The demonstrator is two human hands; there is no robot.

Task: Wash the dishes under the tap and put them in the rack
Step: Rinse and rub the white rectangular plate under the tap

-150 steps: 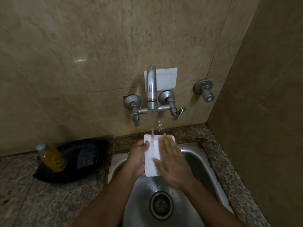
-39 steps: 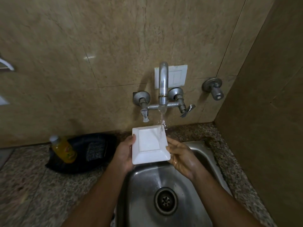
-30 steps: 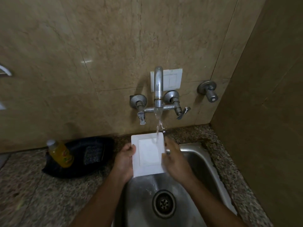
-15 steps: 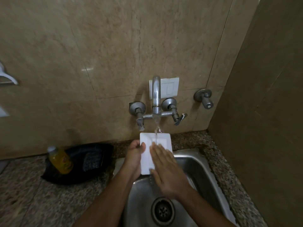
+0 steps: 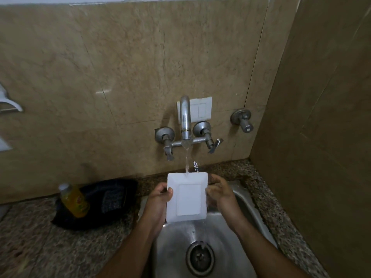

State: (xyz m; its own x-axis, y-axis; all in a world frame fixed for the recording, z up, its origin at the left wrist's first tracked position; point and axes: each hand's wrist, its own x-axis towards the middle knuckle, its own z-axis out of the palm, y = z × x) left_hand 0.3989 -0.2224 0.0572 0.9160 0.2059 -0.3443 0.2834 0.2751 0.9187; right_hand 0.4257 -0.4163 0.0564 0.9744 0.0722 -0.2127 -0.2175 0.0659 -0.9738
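A: We are holding the square white plate (image 5: 186, 197) over the steel sink (image 5: 236, 199), directly below the tap (image 5: 185, 121). Its far edge is sitting under the running water (image 5: 187, 160), and the water is sheeting off the near edge toward the drain (image 5: 199, 257).

B: We are confirming the grip. The left hand (image 5: 158, 199) is gripping the left rim, thumb curled over the top face, fingers under the plate and hidden. The right hand (image 5: 218, 194) is gripping the right rim, fingers curled round its edge.

A: We are noting the surroundings. To the left, on the speckled granite counter (image 5: 30, 247), a black pouch (image 5: 108, 199) is lying against the wall, and a yellow bottle (image 5: 74, 200) with a white cap is leaning on it. Both are lying well apart from the plate.

B: We are also seeing a white switch plate (image 5: 201, 110) behind the spout, a separate valve knob (image 5: 243, 120) on the wall to the right of the tap, and a white fitting (image 5: 9, 104) at the left edge of the view; we cannot tell what that fitting is.

A: Nothing is standing between the plate and the stream. The side wall (image 5: 321, 117) is closing in the sink's right side.
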